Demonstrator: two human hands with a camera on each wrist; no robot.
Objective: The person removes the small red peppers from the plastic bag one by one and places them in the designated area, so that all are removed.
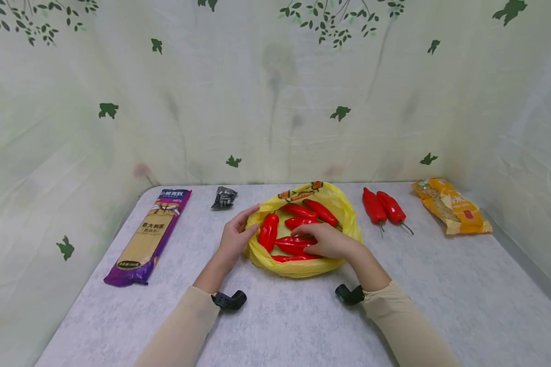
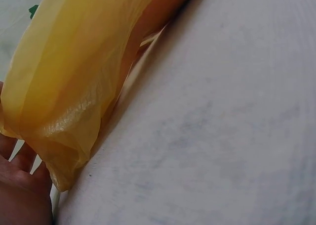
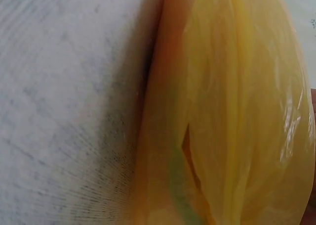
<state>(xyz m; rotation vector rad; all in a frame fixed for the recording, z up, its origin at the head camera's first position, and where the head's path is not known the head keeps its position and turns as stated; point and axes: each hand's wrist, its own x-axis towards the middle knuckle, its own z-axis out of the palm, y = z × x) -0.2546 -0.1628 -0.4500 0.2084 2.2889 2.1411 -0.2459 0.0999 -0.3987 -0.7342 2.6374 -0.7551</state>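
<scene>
A yellow plastic bag (image 1: 284, 269) lies with its mouth spread wide, and several red chili peppers (image 1: 268, 232) are inside it. My left hand (image 1: 233, 235) is at the bag's left rim, fingers extended along its side and thumb over the edge. In the left wrist view, the yellow bag (image 2: 74, 81) covers the fingertips of that hand. Reaching in over the right rim, my right hand (image 1: 328, 240) pinches a red chili pepper (image 1: 286, 243) near its right end between thumb and fingers. The bag wall (image 3: 256, 111) hides most of this hand in the right wrist view.
Two more red chili peppers (image 1: 380, 206) lie to the right of the bag. Farther right is an orange food packet (image 1: 452, 206). A purple noodle package (image 1: 149, 237) lies at the left, and a small black wrapped packet (image 1: 224, 197) sits behind my left hand.
</scene>
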